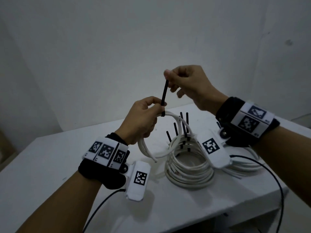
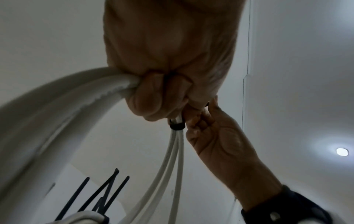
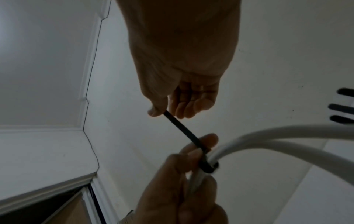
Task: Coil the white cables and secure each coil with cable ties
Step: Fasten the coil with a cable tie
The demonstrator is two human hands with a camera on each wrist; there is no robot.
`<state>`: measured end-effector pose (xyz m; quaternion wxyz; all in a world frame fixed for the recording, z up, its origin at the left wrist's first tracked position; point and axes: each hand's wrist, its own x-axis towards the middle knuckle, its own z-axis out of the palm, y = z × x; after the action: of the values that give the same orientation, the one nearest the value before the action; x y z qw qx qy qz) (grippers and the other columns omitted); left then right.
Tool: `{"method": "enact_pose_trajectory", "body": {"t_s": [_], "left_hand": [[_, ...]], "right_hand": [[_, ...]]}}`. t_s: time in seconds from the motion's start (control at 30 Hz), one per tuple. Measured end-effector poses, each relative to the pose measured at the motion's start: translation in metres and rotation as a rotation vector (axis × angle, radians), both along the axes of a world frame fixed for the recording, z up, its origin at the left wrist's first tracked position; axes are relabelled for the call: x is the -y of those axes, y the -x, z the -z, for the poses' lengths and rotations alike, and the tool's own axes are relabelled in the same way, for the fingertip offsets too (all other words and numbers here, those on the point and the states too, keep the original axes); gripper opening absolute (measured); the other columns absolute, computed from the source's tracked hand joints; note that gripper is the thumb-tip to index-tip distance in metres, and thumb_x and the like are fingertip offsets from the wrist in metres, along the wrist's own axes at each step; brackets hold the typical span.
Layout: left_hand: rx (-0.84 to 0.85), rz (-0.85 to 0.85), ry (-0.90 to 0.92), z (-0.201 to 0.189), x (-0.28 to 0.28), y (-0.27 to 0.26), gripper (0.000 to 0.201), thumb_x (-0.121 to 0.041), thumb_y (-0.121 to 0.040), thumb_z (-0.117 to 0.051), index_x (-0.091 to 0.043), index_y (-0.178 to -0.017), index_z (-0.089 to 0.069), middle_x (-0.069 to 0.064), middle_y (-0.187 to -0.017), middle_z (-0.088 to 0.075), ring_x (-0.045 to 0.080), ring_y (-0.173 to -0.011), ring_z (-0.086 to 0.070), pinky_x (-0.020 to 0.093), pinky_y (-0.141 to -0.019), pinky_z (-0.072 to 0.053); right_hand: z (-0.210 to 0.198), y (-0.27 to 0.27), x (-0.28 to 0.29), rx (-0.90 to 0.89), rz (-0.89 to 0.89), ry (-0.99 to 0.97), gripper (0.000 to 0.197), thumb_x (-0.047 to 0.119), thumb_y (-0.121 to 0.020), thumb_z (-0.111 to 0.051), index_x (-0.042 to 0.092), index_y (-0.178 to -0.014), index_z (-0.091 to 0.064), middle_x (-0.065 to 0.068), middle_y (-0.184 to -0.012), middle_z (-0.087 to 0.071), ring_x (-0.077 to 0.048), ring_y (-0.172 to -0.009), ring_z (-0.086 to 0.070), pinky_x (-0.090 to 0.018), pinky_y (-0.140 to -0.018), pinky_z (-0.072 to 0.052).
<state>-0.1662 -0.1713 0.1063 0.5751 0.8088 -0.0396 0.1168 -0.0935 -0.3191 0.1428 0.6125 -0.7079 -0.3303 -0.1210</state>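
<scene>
While left hand (image 1: 143, 118) grips round white coil (image 1: 159, 145), right hand (image 1: 188, 84) pinches thin black tie (image 1: 164, 93).

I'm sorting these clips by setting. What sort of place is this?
Probably a plain indoor room used as a makeshift workbench: bare white walls, a white table with tied cable coils, and a ceiling light. No shop fittings or machinery show.

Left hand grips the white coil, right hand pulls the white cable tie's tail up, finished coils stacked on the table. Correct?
Not quite: the cable tie is black, as the head view shows. The rest holds: left hand grips the white coil, right hand pulls the tail, finished coils on the table.
</scene>
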Motion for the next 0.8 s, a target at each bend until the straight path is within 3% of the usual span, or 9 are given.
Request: {"method": "enact_pose_trajectory", "body": {"t_s": [0.17, 0.27, 0.4, 0.5, 0.57, 0.8], "left_hand": [[-0.028, 0.025, 0.076, -0.005, -0.001, -0.002, 0.016, -0.021, -0.098, -0.049, -0.01, -0.092, -0.059, -0.004, -0.046, -0.029, 0.011, -0.036, -0.019, 0.015, -0.038, -0.018], [-0.031, 0.01, 0.063, -0.004, -0.004, -0.001, 0.016, -0.023, -0.094, -0.057, -0.01, -0.086, -0.059, -0.002, -0.047, -0.028, 0.012, -0.037, -0.018, 0.017, -0.039, -0.016], [-0.024, -0.001, 0.094, 0.002, 0.001, 0.003, 0.014, -0.017, -0.092, -0.06, -0.009, -0.081, -0.056, -0.002, -0.045, -0.026, 0.011, -0.036, -0.016, 0.016, -0.042, -0.015], [-0.027, -0.019, 0.124, 0.002, 0.007, 0.007, 0.013, -0.015, -0.093, -0.055, -0.011, -0.081, -0.052, -0.002, -0.045, -0.026, 0.012, -0.036, -0.017, 0.015, -0.041, -0.016], [-0.043, -0.015, 0.138, 0.001, 0.008, 0.009, 0.013, -0.016, -0.094, -0.054, -0.012, -0.082, -0.05, -0.002, -0.045, -0.027, 0.012, -0.036, -0.017, 0.015, -0.041, -0.016], [-0.081, -0.025, 0.146, -0.002, 0.012, 0.012, 0.017, -0.016, -0.096, -0.05, -0.014, -0.079, -0.046, -0.001, -0.048, -0.027, 0.012, -0.036, -0.017, 0.016, -0.039, -0.017]], "right_hand": [[0.018, 0.009, -0.005, 0.058, -0.082, 0.104, 0.023, 0.019, -0.09, -0.062, -0.004, -0.088, -0.066, -0.017, -0.08, -0.068, -0.015, -0.065, -0.063, -0.022, -0.056, -0.052], [0.028, 0.007, -0.01, 0.1, 0.002, 0.11, 0.015, 0.013, -0.088, -0.065, -0.002, -0.085, -0.067, -0.012, -0.079, -0.071, -0.023, -0.068, -0.068, -0.03, -0.063, -0.057], [0.028, 0.005, -0.016, 0.045, 0.087, 0.083, 0.022, 0.011, -0.087, -0.065, 0.003, -0.068, -0.058, -0.003, -0.06, -0.064, -0.013, -0.051, -0.06, -0.028, -0.055, -0.052], [0.021, 0.003, -0.019, -0.065, 0.016, -0.002, 0.02, 0.004, -0.088, -0.062, -0.001, -0.07, -0.056, -0.006, -0.058, -0.058, -0.011, -0.044, -0.053, -0.023, -0.048, -0.046], [0.018, 0.002, -0.02, -0.135, -0.045, -0.034, 0.016, 0.001, -0.089, -0.06, -0.003, -0.074, -0.056, -0.01, -0.059, -0.055, -0.011, -0.042, -0.05, -0.023, -0.046, -0.045], [0.016, 0.0, -0.02, -0.237, -0.101, -0.044, 0.029, -0.001, -0.088, -0.058, 0.003, -0.06, -0.051, -0.011, -0.059, -0.053, -0.02, -0.049, -0.045, -0.025, -0.048, -0.039]]}}
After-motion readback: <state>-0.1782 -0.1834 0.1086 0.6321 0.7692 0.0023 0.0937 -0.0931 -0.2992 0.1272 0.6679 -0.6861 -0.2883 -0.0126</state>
